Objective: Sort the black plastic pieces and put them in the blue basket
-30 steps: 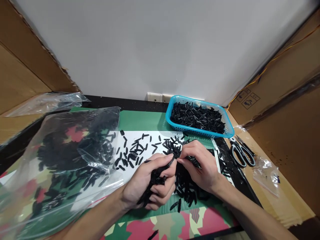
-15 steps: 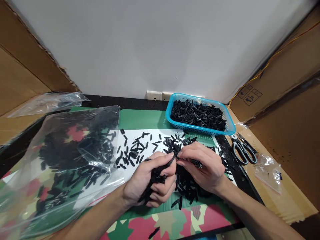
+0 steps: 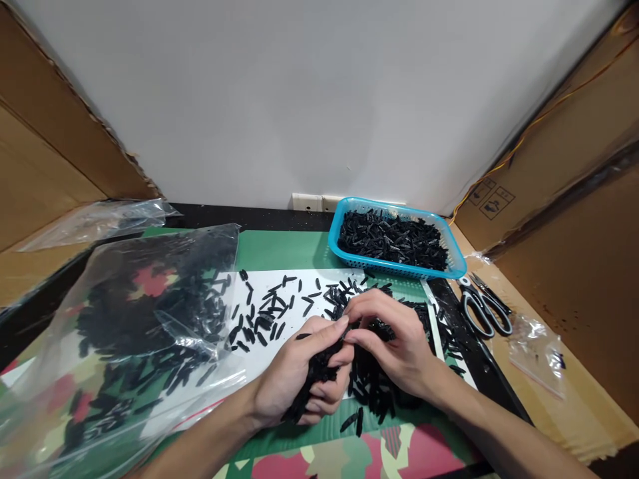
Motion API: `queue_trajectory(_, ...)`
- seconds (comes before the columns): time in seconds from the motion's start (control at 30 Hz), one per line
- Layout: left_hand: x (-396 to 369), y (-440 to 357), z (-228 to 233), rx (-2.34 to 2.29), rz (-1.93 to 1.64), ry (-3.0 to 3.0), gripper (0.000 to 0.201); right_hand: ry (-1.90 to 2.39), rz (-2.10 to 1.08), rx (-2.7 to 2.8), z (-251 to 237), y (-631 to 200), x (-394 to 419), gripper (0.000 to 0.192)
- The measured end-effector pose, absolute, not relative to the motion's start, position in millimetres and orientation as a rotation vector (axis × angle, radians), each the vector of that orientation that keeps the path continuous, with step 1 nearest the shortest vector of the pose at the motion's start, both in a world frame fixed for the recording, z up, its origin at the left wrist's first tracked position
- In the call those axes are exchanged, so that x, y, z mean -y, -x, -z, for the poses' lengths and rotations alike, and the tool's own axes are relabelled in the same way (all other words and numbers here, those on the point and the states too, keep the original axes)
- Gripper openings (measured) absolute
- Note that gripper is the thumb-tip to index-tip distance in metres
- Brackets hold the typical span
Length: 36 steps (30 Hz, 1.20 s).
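While hands [image 3: 344, 352] meet, black pieces [image 3: 314, 372] between

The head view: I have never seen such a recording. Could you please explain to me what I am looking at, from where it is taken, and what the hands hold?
There is no machine here. The camera sits on a person's head and looks forward and down, so both bare arms enter from the bottom edge.

The left hand is closed around a bundle of small black plastic pieces. The right hand meets it from the right; its fingers pinch at the top of that bundle.

Under the hands lie a white sheet and a green patterned mat, with more loose black pieces scattered and piled on them. On the left lies a large clear plastic bag with many of the same pieces inside. At the back stands a blue basket full of them. Scissors and a small clear bag lie on the right.
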<state>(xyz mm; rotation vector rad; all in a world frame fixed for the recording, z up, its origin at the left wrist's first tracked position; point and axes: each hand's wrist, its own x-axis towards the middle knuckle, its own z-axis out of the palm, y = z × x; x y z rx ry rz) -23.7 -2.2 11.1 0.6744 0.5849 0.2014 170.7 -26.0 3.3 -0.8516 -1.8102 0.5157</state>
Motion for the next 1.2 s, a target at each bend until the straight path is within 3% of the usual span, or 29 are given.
queue_trajectory(0.2,1.7,24.1,-10.9,-0.563,-0.257,-0.693,0.054,0.862,-0.32,1.767,-0.5,-175.2,22.1,0.007)
queue_trajectory(0.4,2.9,25.7,-15.6,-0.376,-0.349,-0.704,0.047,1.026,0.284,1.624,-5.8,-210.1,6.0,0.02)
queue_trajectory(0.6,3.1,23.0,-15.7,-0.425,-0.303,-0.757,0.049,1.364,0.6,1.429,-16.9,-250.7,-9.4,0.009)
queue_trajectory(0.73,3.9,19.0,-15.4,-0.661,-0.287,-0.863,0.048,1.474,0.358,1.648,-15.4,-245.5,-8.9,0.013)
queue_trajectory(1.0,13.1,11.9,-12.8,-0.708,-0.199,-0.965,0.041,0.889,-0.754,1.932,-23.8,-186.0,25.0,0.015)
queue_trajectory(1.2,18.6,11.9,-8.5,-0.731,-0.339,-1.082,0.022,0.751,-0.974,2.058,-25.7,-183.6,27.8,0.012)
